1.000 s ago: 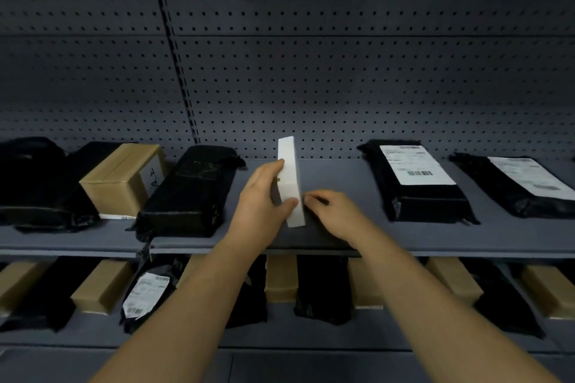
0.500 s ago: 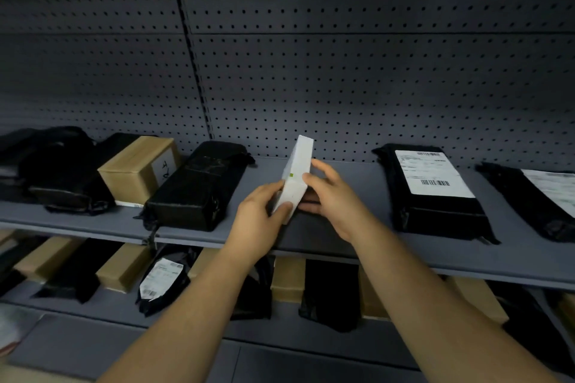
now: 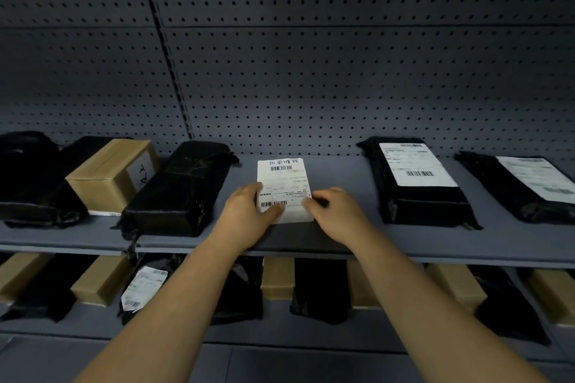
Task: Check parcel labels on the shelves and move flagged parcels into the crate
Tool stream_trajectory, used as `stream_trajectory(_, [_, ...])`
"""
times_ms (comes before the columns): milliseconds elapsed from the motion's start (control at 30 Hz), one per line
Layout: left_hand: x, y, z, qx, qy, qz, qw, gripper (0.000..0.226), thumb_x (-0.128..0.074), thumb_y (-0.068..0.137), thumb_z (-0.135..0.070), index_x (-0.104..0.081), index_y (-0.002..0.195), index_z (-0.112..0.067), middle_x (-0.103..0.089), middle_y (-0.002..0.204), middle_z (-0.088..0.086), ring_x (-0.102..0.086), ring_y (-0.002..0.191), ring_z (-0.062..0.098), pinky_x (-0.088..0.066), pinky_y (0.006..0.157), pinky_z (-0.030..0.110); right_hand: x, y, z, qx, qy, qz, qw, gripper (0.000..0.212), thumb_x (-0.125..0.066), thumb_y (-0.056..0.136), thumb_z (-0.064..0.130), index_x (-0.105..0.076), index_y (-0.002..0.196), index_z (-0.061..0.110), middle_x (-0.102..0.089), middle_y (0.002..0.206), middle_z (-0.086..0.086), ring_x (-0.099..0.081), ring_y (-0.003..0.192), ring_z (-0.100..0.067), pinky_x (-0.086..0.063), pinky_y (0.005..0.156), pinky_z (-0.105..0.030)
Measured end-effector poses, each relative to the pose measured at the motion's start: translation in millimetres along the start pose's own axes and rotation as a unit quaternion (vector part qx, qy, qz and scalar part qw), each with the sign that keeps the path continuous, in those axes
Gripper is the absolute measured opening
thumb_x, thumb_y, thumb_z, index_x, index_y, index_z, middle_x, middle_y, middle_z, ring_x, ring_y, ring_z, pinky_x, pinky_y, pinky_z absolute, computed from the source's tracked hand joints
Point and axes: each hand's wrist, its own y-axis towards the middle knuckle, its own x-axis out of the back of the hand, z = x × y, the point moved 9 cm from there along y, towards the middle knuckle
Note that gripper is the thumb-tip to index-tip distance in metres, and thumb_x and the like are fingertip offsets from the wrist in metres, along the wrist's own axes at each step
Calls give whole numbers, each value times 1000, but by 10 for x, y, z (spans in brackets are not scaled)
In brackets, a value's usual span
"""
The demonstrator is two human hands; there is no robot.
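While left hand (image 3: 245, 216) and right hand (image 3: 339, 214) grip white parcel (image 3: 295, 215), label (image 3: 281, 176) print unreadable, lower corners hidden

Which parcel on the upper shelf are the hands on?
The flat white parcel, label up, held by left hand and right hand; the others are black bags or a cardboard box.

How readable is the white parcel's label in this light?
Head view: dim overall, yet the label on the white parcel is bright, barcodes crisp, small print unreadable; head view, right edge: the label on the far-right parcel is smeared; head view, bottom: the lower shelf sits in deep shadow.
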Motion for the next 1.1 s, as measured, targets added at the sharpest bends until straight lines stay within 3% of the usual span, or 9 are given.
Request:
stream_trajectory(100, [-2, 1, -5, -14, -39, 11, 999, 70, -74, 79, -44, -49, 138, -15, -57, 131, 3, -55, 120, 21, -45, 104, 40, -31, -18, 15, -8, 19, -15, 1000, 33, -61, 94, 36, -66, 122, 20, -60, 121, -1, -57, 108, -17, -41, 85, -25])
stream_trajectory(233, [148, -98, -147, -73, -92, -42, 992, 69, -79, 79, -15, -46, 140, -16, -44, 127, -8, -45, 117, 5, -38, 104, 22, 14, -70, 44, -10, 147, -40, 988, 32, -69, 91, 22, -56, 119, 21, -64, 119, 5, -60, 103, -9, -50, 91, -29])
stream_trajectory(367, [322, -172, -333, -150, -115, -83, 979, 74, -80, 76, -5, -45, 139, -22, -39, 128, -16, -48, 118, 6, -46, 103, 32, 95, -91, 123, 15, 265, -56, 963, 32, -70, 89, 17, -50, 108, 33, -66, 118, 4, -64, 104, -11, -52, 96, -39])
stream_trajectory(500, [432, -182, -380, -179, -114, -100, 972, 76, -82, 74, -7, -46, 139, -24, -38, 129, -17, -48, 117, 4, -49, 100, 31, 140, -123, 199, 36, 304, -69, 950, 34, -71, 88, 18, -50, 105, 38, -66, 117, 3, -67, 104, -14, -53, 96, -45])
stream_trajectory(633, [438, -208, -407, -192, -128, -94, 969, 74, -82, 74, -8, -47, 138, -21, -37, 125, -26, -48, 113, -4, -47, 93, 15, 168, -147, 205, 39, 338, -81, 937, 33, -69, 90, 10, -52, 106, 32, -65, 119, -2, -68, 102, -15, -56, 92, -40])
stream_trajectory(733, [460, -213, -444, -180, -122, -91, 972, 73, -81, 78, -15, -44, 140, -20, -41, 127, -17, -46, 112, -6, -44, 95, 13, 246, -140, 165, 28, 364, -90, 927, 30, -64, 93, 5, -56, 106, 32, -65, 119, -3, -68, 100, -12, -57, 86, -31])
stream_trajectory(833, [635, -207, -496, -191, -75, -141, 969, 63, -75, 83, -22, -45, 138, -21, -38, 138, -11, -39, 128, 7, -35, 108, 25, 397, -130, 110, 27, 304, -104, 947, 29, -60, 94, 9, -65, 110, 33, -68, 114, 6, -66, 104, -11, -54, 96, -39])
stream_trajectory(900, [737, -196, -580, -207, -31, -160, 965, 57, -73, 85, -24, -48, 137, -21, -35, 144, -7, -30, 135, 11, -26, 111, 26, 506, -154, 156, 45, 230, -103, 967, 29, -57, 96, 11, -65, 114, 32, -67, 116, 9, -62, 107, -10, -50, 98, -31])
stream_trajectory(1100, [737, -81, -878, -278, 116, -92, 949, 43, -67, 90, -32, -57, 130, -22, -38, 149, -2, -25, 140, 16, -23, 115, 38, 732, -202, 436, 161, 59, -74, 982, 35, -49, 98, 3, -64, 122, 25, -51, 128, 17, -45, 123, -4, -34, 109, -22])
